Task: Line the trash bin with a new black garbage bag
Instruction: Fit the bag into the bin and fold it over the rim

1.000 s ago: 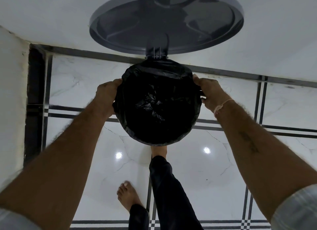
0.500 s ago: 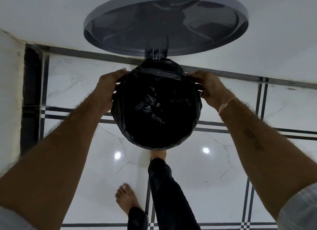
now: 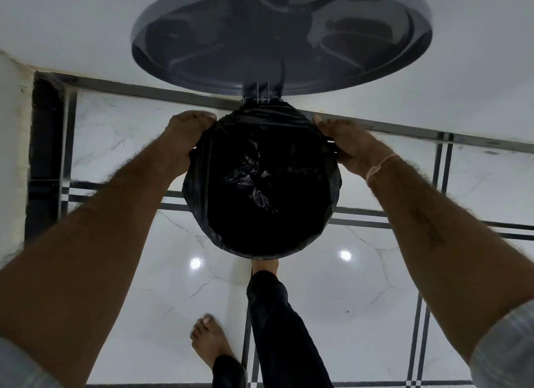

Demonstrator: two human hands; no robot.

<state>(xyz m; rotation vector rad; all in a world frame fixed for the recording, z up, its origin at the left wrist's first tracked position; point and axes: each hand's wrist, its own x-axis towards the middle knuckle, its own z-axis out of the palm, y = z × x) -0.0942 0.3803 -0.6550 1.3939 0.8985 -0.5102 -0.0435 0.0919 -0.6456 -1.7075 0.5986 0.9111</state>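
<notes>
We look straight down into the round trash bin (image 3: 261, 251), its mouth filled by the crinkled, glossy black garbage bag (image 3: 260, 185) whose film is folded out over the rim. Our left hand (image 3: 185, 139) clasps the bag's edge at the bin's left side; our right hand (image 3: 346, 147) clasps it at the right side. Behind the bin the grey plastic lid (image 3: 281, 38) stands open, ribbed underneath. One bare foot (image 3: 264, 265) presses in front of the bin on polished marble floor (image 3: 332, 301).
</notes>
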